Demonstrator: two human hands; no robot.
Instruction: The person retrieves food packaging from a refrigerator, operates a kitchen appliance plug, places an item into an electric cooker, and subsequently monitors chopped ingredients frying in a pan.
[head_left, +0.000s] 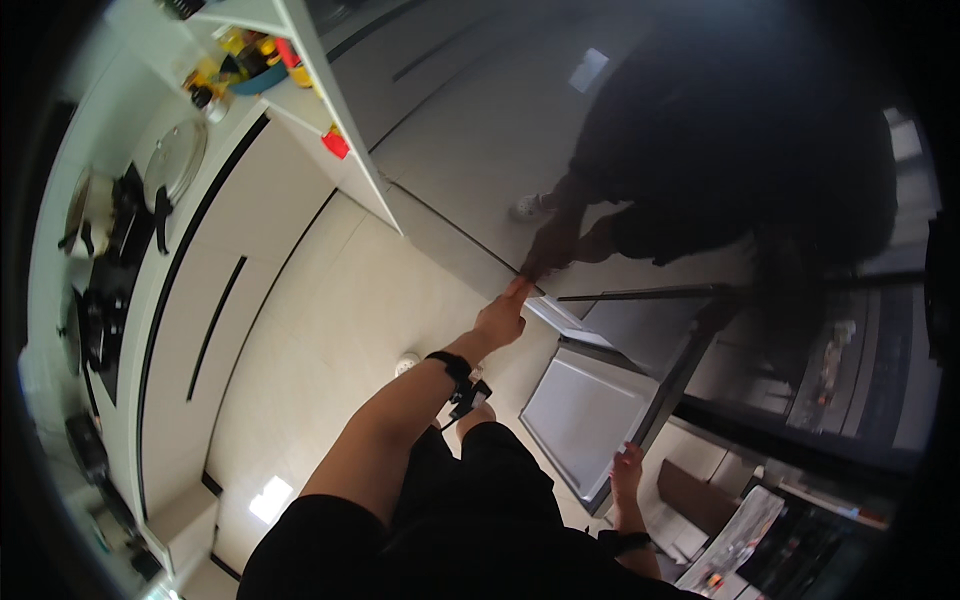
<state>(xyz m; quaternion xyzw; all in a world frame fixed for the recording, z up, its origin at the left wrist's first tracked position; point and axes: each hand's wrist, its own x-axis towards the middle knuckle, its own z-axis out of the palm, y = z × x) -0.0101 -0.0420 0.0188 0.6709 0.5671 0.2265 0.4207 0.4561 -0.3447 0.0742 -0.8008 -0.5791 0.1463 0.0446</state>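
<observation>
A dark glossy refrigerator (465, 142) stands before me and mirrors my body. One lower door (589, 412) of it is swung open, with its pale inner panel facing me. My right hand (626, 466) is at the outer edge of this door, fingers curled over the rim. My left hand (504, 319) reaches forward, its fingertips touching the edge of the closed dark door beside the opening; whether they grip it I cannot tell. Black straps are on both wrists, the left one with a small device. The inside of the refrigerator is mostly hidden.
A counter with pale cabinets (225, 262) runs along the left, bearing a glass lid (176, 161), a pot (90, 214) and a black stove (105, 322). White shelving (349, 142) with bottles and packets adjoins the refrigerator. Beyond the open door, lower right, is a cluttered surface (739, 536).
</observation>
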